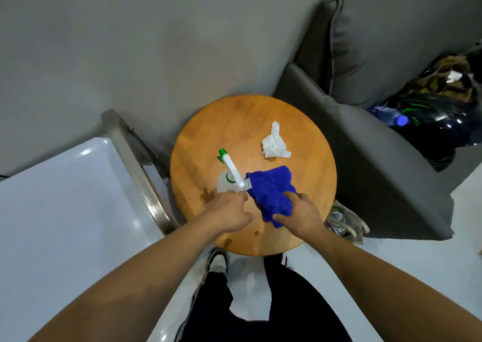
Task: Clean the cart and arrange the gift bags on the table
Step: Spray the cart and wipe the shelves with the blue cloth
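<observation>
Head view, my left hand: my left hand (229,211) reaches to the base of the clear plastic spray bottle with the white-and-green trigger head (230,177); my fingers curl toward it, but I cannot tell whether they have closed round it.
Head view, my right hand: my right hand (300,212) pinches the crumpled blue cloth (271,193), which lies on the round wooden table (234,122) touching the bottle.
Cart: the white cart top with its metal rail (65,198) stands just beside the table, to my left.
Gift bags: none that I can make out.
Risk, bottle: it stands tall and light, so a careless grasp could tip it.
Risk, cloth: lifting it may drag against the bottle and knock it over.
Risk, tissue: the crumpled white tissue (275,144) sits apart from the cloth, though a wide sweep could send it off the edge.
</observation>
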`<state>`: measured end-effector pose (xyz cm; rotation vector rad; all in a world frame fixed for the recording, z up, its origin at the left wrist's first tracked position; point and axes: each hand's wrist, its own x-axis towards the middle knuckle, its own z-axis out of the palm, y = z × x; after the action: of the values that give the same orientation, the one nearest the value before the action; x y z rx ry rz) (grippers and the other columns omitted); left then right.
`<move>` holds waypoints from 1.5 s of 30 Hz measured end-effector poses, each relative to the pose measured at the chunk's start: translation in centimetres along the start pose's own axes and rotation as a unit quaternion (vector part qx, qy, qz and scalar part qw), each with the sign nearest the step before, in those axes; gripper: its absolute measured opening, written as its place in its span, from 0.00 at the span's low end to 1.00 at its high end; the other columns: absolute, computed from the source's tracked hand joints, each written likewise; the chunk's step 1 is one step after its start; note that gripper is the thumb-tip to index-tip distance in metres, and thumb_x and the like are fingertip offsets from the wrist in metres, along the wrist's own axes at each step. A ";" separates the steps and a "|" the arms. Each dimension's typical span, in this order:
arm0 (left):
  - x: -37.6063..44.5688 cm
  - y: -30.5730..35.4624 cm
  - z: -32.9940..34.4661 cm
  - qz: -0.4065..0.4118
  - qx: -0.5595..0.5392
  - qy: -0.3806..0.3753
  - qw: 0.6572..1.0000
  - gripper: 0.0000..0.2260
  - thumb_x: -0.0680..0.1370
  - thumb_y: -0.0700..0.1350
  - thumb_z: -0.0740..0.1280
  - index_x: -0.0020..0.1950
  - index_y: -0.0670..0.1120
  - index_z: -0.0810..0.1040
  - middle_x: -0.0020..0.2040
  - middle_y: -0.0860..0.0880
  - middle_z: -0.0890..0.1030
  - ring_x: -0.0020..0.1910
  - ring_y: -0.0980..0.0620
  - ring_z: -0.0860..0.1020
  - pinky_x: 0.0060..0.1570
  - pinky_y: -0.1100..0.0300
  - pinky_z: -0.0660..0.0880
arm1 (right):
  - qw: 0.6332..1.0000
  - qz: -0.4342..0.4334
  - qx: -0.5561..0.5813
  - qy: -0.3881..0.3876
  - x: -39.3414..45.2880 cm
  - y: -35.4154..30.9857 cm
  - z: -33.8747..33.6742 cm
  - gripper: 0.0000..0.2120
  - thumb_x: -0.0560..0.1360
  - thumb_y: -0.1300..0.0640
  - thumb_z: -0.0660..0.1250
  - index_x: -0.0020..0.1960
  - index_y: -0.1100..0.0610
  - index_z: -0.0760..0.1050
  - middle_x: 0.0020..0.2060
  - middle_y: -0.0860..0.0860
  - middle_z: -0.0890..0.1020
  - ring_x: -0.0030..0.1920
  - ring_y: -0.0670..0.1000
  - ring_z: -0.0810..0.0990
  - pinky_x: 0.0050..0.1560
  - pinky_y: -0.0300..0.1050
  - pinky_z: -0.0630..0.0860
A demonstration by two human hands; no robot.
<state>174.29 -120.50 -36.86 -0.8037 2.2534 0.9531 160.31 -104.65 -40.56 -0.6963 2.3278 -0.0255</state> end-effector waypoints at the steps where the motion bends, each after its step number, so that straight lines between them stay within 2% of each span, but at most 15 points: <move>1: 0.4 0.5 0.6 -0.010 -0.007 -0.003 1.000 0.27 0.79 0.55 0.67 0.76 0.49 0.67 0.72 0.46 0.72 0.69 0.44 0.71 0.65 0.51 0.73 | 1.000 -0.012 -0.013 -0.013 1.0 0.6 -0.1 0.38 0.73 0.39 0.71 0.78 0.50 0.61 0.72 0.55 0.68 0.69 0.57 0.72 0.66 0.51 0.74; 4: 1.5 2.0 2.4 -0.053 -0.035 0.002 0.998 0.25 0.79 0.55 0.66 0.75 0.49 0.68 0.71 0.46 0.72 0.68 0.45 0.72 0.64 0.51 0.73 | 0.998 -0.036 0.004 -0.042 4.6 2.1 -0.2 0.37 0.75 0.40 0.70 0.77 0.51 0.61 0.70 0.57 0.70 0.68 0.59 0.71 0.66 0.52 0.73; 10: 3.9 4.6 6.3 -0.141 -0.071 -0.015 0.987 0.23 0.81 0.56 0.65 0.74 0.49 0.70 0.71 0.46 0.72 0.69 0.45 0.71 0.65 0.53 0.71 | 0.986 0.031 0.122 -0.105 12.0 4.8 0.6 0.37 0.74 0.38 0.70 0.74 0.57 0.63 0.67 0.58 0.73 0.65 0.62 0.74 0.63 0.58 0.75; 13: 5.1 5.9 7.3 -0.164 -0.104 -0.013 0.981 0.23 0.81 0.56 0.65 0.74 0.49 0.70 0.69 0.45 0.74 0.67 0.46 0.72 0.58 0.58 0.68 | 0.976 0.069 0.183 -0.091 13.5 4.9 2.1 0.41 0.67 0.35 0.74 0.71 0.57 0.65 0.64 0.57 0.74 0.62 0.61 0.76 0.61 0.61 0.77; 16: 5.6 6.5 7.9 -0.172 -0.131 0.000 0.976 0.22 0.81 0.53 0.66 0.73 0.46 0.72 0.68 0.44 0.75 0.67 0.46 0.72 0.58 0.59 0.68 | 0.982 0.093 0.148 -0.071 14.1 4.5 3.0 0.42 0.67 0.34 0.74 0.70 0.56 0.65 0.63 0.56 0.74 0.64 0.61 0.75 0.63 0.62 0.75; 18: 5.3 6.4 8.3 -0.187 -0.152 0.017 0.970 0.21 0.81 0.51 0.66 0.72 0.45 0.73 0.68 0.43 0.76 0.66 0.46 0.73 0.59 0.57 0.70 | 0.979 0.103 0.153 -0.088 14.0 4.5 3.1 0.37 0.69 0.36 0.74 0.68 0.56 0.66 0.61 0.54 0.76 0.62 0.60 0.76 0.62 0.61 0.76; 22: 3.9 5.7 9.3 -0.222 -0.174 0.026 0.959 0.20 0.81 0.52 0.66 0.72 0.48 0.73 0.68 0.46 0.76 0.65 0.47 0.74 0.59 0.56 0.73 | 0.949 0.076 0.281 -0.123 12.9 4.8 3.5 0.13 0.74 0.53 0.74 0.51 0.51 0.71 0.52 0.50 0.79 0.54 0.56 0.79 0.59 0.56 0.79; 26: 2.2 4.9 10.2 -0.239 -0.194 0.031 0.951 0.21 0.80 0.53 0.67 0.72 0.50 0.72 0.65 0.48 0.76 0.57 0.50 0.76 0.51 0.59 0.75 | 0.938 0.055 0.325 -0.103 10.2 5.0 3.8 0.17 0.70 0.59 0.75 0.55 0.52 0.73 0.52 0.50 0.81 0.53 0.55 0.80 0.57 0.56 0.80; 28: 1.0 4.3 10.7 -0.237 -0.202 0.045 0.949 0.21 0.80 0.53 0.68 0.72 0.50 0.72 0.63 0.48 0.77 0.55 0.50 0.76 0.54 0.56 0.77 | 0.938 0.043 0.334 -0.080 8.4 4.9 3.8 0.18 0.70 0.59 0.74 0.56 0.52 0.72 0.52 0.50 0.80 0.53 0.55 0.79 0.57 0.56 0.80; 32: -2.7 3.2 11.6 -0.223 -0.203 0.079 0.950 0.22 0.79 0.56 0.68 0.71 0.50 0.73 0.65 0.48 0.77 0.61 0.46 0.76 0.61 0.51 0.77 | 0.935 0.000 0.352 -0.040 3.3 3.7 3.9 0.20 0.74 0.58 0.73 0.62 0.52 0.70 0.53 0.48 0.78 0.55 0.55 0.78 0.59 0.56 0.78; 35: -7.1 1.5 12.2 -0.192 -0.185 0.101 0.958 0.23 0.79 0.56 0.68 0.71 0.51 0.73 0.66 0.47 0.77 0.63 0.45 0.75 0.61 0.53 0.76 | 0.949 -0.066 0.307 -0.007 -1.6 1.9 4.3 0.23 0.76 0.51 0.73 0.67 0.52 0.69 0.57 0.50 0.79 0.57 0.56 0.78 0.61 0.56 0.76; 38: -13.1 -1.1 12.3 -0.154 -0.166 0.126 0.966 0.19 0.78 0.55 0.69 0.67 0.52 0.76 0.62 0.48 0.80 0.60 0.47 0.77 0.56 0.57 0.74 | 0.957 -0.122 0.264 0.001 -7.5 -0.4 5.2 0.18 0.79 0.47 0.68 0.64 0.52 0.70 0.53 0.50 0.79 0.52 0.55 0.78 0.56 0.53 0.76; 40: -17.4 -3.2 12.4 -0.157 -0.169 0.154 0.961 0.17 0.78 0.51 0.69 0.66 0.50 0.77 0.62 0.48 0.80 0.58 0.48 0.77 0.54 0.58 0.74 | 0.958 -0.154 0.241 -0.014 -11.5 -2.5 6.2 0.15 0.78 0.47 0.68 0.61 0.51 0.72 0.52 0.51 0.81 0.50 0.55 0.80 0.55 0.57 0.78; 42: -21.6 -5.3 12.3 -0.176 -0.175 0.189 0.950 0.20 0.78 0.52 0.69 0.68 0.47 0.75 0.65 0.47 0.78 0.61 0.47 0.77 0.58 0.56 0.74 | 0.959 -0.193 0.207 -0.034 -14.9 -4.9 7.0 0.13 0.77 0.50 0.70 0.58 0.51 0.73 0.50 0.50 0.81 0.50 0.55 0.81 0.56 0.57 0.78; 45: -26.2 -8.3 12.0 -0.197 -0.170 0.215 0.941 0.23 0.79 0.53 0.68 0.72 0.47 0.73 0.68 0.45 0.76 0.65 0.46 0.75 0.60 0.55 0.73 | 0.955 -0.256 0.135 -0.062 -19.5 -8.9 7.7 0.08 0.77 0.58 0.67 0.56 0.50 0.72 0.48 0.50 0.80 0.49 0.54 0.80 0.53 0.52 0.79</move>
<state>200.59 -108.06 -29.62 -1.6888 2.1606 1.0566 181.38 -101.41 -32.46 -1.1027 1.9172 -0.5090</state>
